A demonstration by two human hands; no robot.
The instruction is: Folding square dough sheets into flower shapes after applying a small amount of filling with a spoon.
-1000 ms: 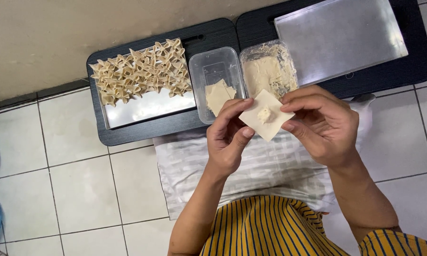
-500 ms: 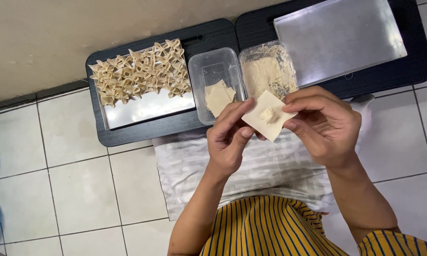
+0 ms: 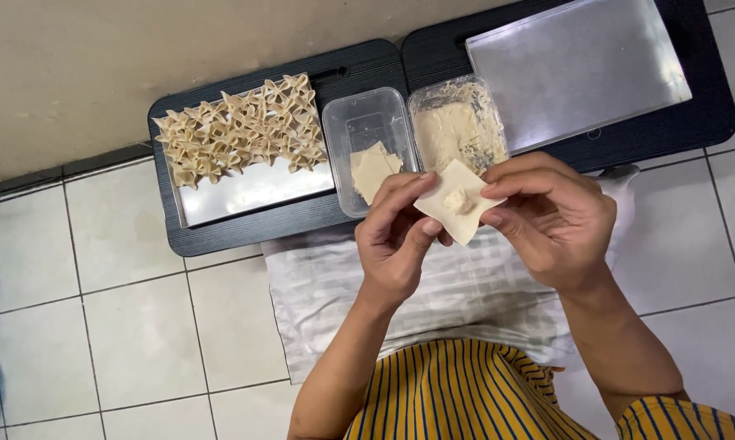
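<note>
Here, square wrapper [image 3: 457,204] with filling dab, pinched between left hand [image 3: 396,244] and right hand [image 3: 551,224], both hands gripping its edges

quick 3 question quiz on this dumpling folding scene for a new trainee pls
1. True or false: the square wrapper held between the left hand and the right hand already has a dab of filling on it.
2. Which tray carries the folded dumplings? A) the left tray B) the right tray
3. What lies in the clear tub next to the tub of filling?

Key
1. True; the dab sits near the wrapper's middle.
2. A; the right tray has nothing on it.
3. A few flat unfilled wrappers.
</note>
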